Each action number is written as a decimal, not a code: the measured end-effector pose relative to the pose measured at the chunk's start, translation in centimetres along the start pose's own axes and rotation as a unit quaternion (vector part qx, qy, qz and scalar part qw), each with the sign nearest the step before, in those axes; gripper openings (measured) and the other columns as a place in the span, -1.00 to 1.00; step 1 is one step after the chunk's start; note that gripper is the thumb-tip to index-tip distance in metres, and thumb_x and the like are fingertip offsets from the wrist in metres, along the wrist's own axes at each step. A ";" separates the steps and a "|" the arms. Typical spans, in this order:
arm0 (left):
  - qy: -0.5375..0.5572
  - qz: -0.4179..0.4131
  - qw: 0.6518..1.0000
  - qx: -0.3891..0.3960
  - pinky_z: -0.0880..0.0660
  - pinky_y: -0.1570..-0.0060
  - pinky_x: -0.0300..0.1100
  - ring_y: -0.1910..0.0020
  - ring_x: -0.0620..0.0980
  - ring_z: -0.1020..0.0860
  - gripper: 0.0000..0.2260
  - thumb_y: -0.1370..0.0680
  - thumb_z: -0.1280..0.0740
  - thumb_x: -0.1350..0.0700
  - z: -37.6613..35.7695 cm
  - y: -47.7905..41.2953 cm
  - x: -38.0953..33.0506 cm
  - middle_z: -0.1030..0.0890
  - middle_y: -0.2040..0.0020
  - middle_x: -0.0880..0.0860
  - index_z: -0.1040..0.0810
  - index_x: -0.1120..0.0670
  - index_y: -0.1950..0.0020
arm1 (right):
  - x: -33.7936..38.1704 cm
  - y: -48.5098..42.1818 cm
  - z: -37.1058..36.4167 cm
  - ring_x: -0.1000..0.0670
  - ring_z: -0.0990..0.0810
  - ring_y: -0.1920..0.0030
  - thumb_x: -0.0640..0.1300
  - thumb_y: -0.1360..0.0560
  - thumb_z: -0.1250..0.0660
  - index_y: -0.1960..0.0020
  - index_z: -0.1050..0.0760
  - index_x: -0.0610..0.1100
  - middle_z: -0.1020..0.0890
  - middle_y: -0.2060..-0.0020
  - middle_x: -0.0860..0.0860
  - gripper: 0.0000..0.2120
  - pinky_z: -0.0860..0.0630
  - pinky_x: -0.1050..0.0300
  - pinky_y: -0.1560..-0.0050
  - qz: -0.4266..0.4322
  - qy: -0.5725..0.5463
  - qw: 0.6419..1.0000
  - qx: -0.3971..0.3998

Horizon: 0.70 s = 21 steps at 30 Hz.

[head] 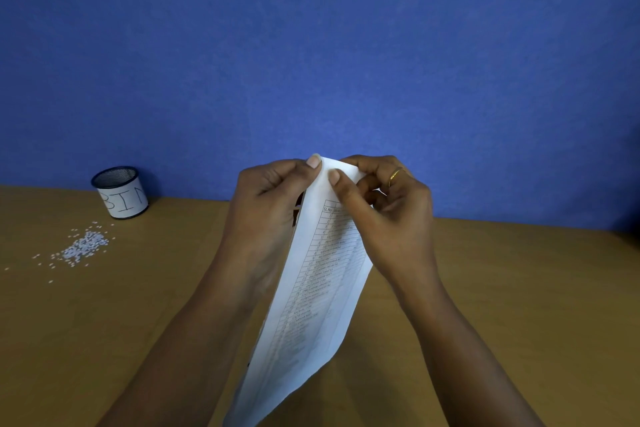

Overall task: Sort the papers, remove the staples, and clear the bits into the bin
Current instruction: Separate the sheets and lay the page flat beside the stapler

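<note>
You look to be at the staple step: your left grip (273,191) and right grip (384,215) both pinch the top corner of the printed papers (322,288), held upright above the surface (519,288), so next pry gently there, leaving the paper bits (85,246) by the bin (121,196) at the far-left edge for later

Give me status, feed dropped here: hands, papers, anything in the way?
Left hand and right hand pinch papers at top edge, raised above desk. Bits loose near bin. No obstruction seen.

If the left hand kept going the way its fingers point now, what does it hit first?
The left hand would probably meet the right hand, just across the papers both pinch; depth unclear.
</note>
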<state>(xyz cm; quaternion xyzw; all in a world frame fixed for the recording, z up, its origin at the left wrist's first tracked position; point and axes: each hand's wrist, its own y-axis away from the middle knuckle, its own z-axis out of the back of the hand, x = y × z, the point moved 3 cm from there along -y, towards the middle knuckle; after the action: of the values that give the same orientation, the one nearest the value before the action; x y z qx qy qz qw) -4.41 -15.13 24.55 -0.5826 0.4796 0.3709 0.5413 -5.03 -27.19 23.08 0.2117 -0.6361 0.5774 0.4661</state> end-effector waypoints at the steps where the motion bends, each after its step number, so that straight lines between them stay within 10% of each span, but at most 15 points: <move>1: 0.002 0.001 1.000 0.000 -0.55 0.36 -0.33 0.40 -0.17 -0.61 -0.67 -0.52 -0.27 0.11 0.0 0.0 0.0 -0.65 0.40 -0.09 -0.66 -0.09 0.41 | 0.0 0.0 0.0 0.20 -0.49 0.37 -0.01 -0.36 -0.38 0.18 -0.54 0.11 -0.53 0.26 0.13 -0.95 -0.42 0.37 0.27 -0.005 -0.003 1.000 0.000; 21: 0.066 -0.048 0.993 -0.080 -0.54 0.33 -0.27 0.33 -0.09 -0.61 -0.71 -0.53 -0.30 0.17 0.1 0.3 0.2 -0.61 0.43 0.00 -0.62 0.11 0.38 | 0.4 1.2 -1.3 0.18 -0.56 -0.08 0.04 -0.32 -0.41 -0.04 -0.51 -0.01 -0.55 -0.01 0.16 -0.68 -0.61 0.20 0.08 0.028 0.028 0.998 0.038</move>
<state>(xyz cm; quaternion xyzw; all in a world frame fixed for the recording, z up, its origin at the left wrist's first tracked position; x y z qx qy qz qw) -4.66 -15.03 24.21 -0.6699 0.4542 0.3425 0.4771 -5.73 -25.56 22.60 0.1948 -0.6059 0.6199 0.4589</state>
